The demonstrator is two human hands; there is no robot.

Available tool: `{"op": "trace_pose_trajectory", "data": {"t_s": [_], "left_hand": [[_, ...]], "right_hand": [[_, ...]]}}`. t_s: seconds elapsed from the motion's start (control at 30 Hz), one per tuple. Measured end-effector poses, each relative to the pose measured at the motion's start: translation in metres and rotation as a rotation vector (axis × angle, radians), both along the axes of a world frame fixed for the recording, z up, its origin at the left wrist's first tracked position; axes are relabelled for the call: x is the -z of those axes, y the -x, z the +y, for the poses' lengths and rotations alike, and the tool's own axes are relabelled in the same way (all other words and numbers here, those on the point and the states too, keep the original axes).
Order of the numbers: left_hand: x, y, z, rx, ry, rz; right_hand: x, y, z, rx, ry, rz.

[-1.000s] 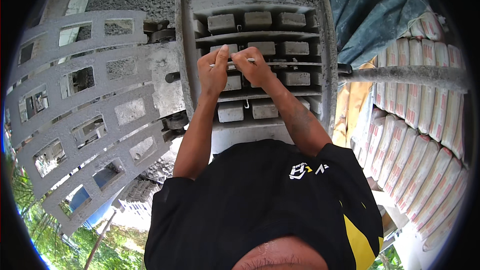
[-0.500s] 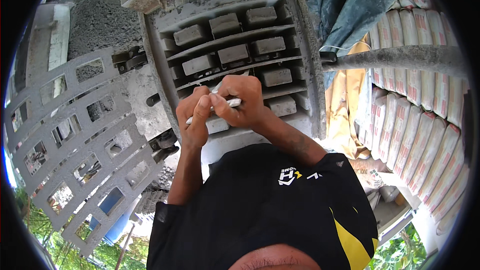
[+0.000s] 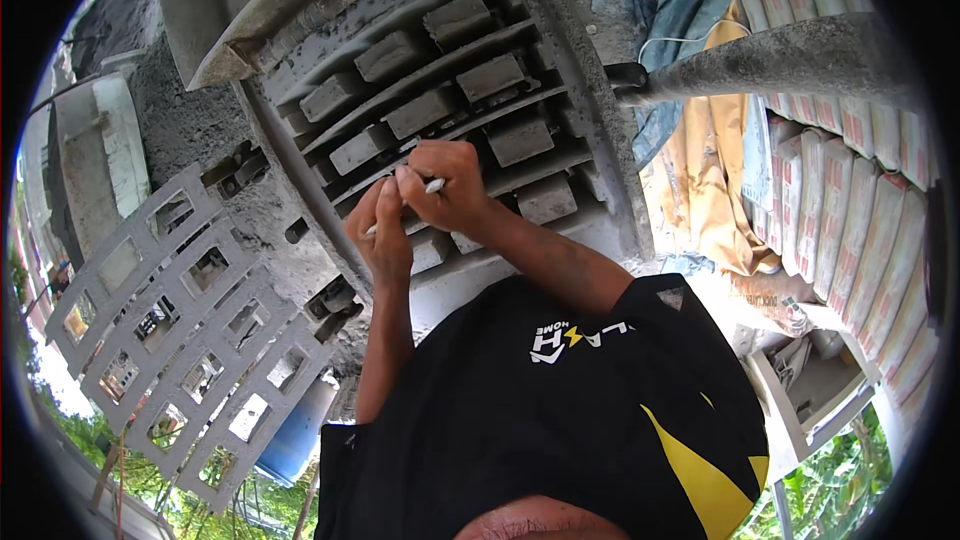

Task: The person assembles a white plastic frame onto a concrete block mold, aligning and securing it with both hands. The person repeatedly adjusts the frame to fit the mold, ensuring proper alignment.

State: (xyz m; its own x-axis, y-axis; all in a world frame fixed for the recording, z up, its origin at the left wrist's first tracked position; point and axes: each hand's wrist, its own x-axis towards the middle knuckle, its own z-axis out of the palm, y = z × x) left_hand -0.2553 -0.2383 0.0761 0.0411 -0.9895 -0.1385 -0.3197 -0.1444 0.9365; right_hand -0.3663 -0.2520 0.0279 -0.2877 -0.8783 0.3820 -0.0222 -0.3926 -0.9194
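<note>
Both hands pinch a thin white stick (image 3: 430,186) above the grey block mould (image 3: 440,110). Its long axis runs from 8 to 2 o'clock. The left hand (image 3: 383,237) fingers and the right hand (image 3: 447,183) fingers are clamped on it.

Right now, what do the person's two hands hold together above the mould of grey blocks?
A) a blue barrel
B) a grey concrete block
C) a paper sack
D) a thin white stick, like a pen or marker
D: the left hand and the right hand both pinch a thin white stick, held over the rows of grey blocks in the mould.
</note>
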Motion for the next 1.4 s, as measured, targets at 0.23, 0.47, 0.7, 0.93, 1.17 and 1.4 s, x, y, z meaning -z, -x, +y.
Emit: {"op": "trace_pose_trajectory", "data": {"t_s": [0.23, 0.47, 0.7, 0.93, 1.17, 1.4], "left_hand": [[-0.031, 0.019, 0.009, -0.019, 0.224, 0.121], [-0.012, 0.017, 0.007, 0.006, -0.029, -0.005], [0.016, 0.011, 0.005, 0.012, -0.057, 0.015], [-0.004, 0.025, 0.01, 0.034, -0.023, 0.012], [-0.028, 0.036, 0.015, 0.075, 0.016, 0.179], [-0.003, 0.038, 0.006, 0.161, -0.014, -0.002]], "right_hand": [[-0.031, 0.002, 0.011, -0.011, 0.092, -0.009], [-0.004, 0.012, 0.005, 0.0, 0.007, -0.113], [0.019, 0.01, 0.004, 0.008, 0.012, -0.071], [0.0, 0.025, 0.004, 0.046, 0.064, -0.056], [-0.023, 0.035, 0.012, 0.039, 0.118, -0.057], [0.005, 0.038, 0.011, 0.072, 0.093, -0.076]]}}
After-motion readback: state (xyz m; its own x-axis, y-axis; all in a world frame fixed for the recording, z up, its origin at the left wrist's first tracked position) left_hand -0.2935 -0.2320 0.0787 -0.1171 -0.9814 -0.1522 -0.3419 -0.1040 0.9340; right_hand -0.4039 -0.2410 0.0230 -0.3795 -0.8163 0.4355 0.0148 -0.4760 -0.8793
